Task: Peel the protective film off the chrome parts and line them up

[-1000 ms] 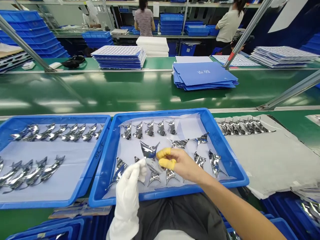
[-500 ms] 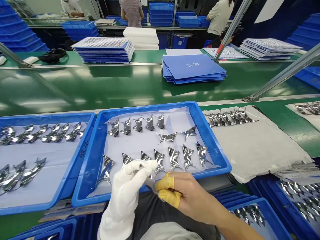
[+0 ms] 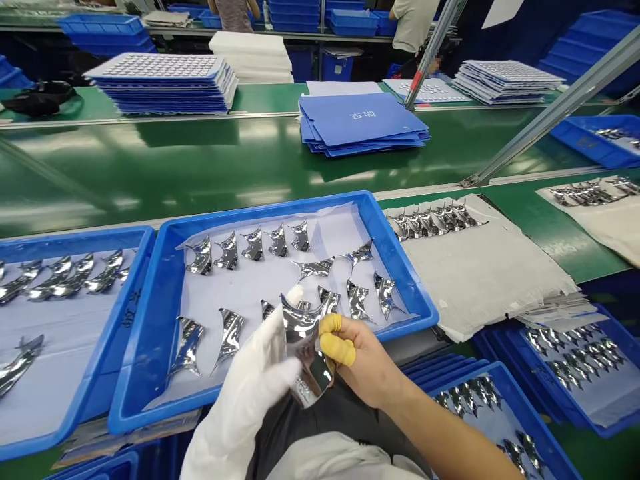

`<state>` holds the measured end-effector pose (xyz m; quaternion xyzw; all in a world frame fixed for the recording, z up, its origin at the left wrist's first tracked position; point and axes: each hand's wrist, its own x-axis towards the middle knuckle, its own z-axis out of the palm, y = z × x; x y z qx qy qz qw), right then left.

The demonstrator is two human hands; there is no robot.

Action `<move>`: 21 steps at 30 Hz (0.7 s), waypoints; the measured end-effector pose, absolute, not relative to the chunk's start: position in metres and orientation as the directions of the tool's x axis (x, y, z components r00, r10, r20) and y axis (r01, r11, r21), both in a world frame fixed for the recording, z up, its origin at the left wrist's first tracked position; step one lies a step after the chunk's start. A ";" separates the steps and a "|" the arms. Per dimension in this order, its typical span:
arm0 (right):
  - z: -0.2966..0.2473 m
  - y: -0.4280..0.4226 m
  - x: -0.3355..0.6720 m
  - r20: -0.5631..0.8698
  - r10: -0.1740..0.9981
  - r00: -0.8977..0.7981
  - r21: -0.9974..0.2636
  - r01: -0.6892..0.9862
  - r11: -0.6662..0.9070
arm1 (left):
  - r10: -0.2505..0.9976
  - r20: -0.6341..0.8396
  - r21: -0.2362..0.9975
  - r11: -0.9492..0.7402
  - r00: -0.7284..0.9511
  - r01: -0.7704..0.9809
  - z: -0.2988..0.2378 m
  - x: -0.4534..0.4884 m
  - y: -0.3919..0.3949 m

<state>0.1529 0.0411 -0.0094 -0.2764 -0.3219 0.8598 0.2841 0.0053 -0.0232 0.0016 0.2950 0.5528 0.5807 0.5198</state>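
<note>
A shiny chrome-like curved piece with pointed corners [image 3: 307,353] is held up between my hands, in front of the near edge of a blue tray [image 3: 395,230]. My right hand [image 3: 357,357], with yellow covers on thumb and forefinger, pinches the piece by its right edge. In a white glove, my left hand [image 3: 255,383] is closed around its left side, the fingers partly behind it and the thumb blurred in front. Similar mirror-bright pieces [image 3: 200,257] lie in rows on white lining in the tray, some hidden behind my left hand and the held piece.
Another blue tray [image 3: 107,347] of shiny pieces adjoins on the left. To the right, a white sheet stack [image 3: 485,267] bears a row of pieces. Lower right are more filled trays [image 3: 530,413]. A slanted metal post [image 3: 545,127] rises behind; blue sheets [image 3: 363,120] lie beyond.
The held piece has been raised and turned, so its broad mirror face now shows. My left hand's fingers have spread along it. The view has shifted right and down.
</note>
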 end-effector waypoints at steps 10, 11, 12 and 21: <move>-0.009 0.035 0.152 -0.316 0.659 -0.683 -0.658 -0.342 -0.671 | 0.890 -0.352 0.876 0.203 -0.291 -0.437 0.000 0.009 -0.009; -0.008 0.035 0.152 -0.329 0.653 -0.682 -0.642 -0.345 -0.685 | 0.885 -0.347 0.879 0.190 -0.311 -0.437 -0.002 0.009 -0.009; -0.009 0.034 0.152 -0.345 0.643 -0.684 -0.624 -0.344 -0.701 | 0.877 -0.343 0.883 0.178 -0.337 -0.434 -0.003 0.010 -0.009; -0.031 0.026 0.142 -0.425 0.401 -0.812 -0.196 -0.350 -0.916 | 0.818 -0.317 0.932 0.176 -0.480 -0.316 -0.010 0.017 -0.014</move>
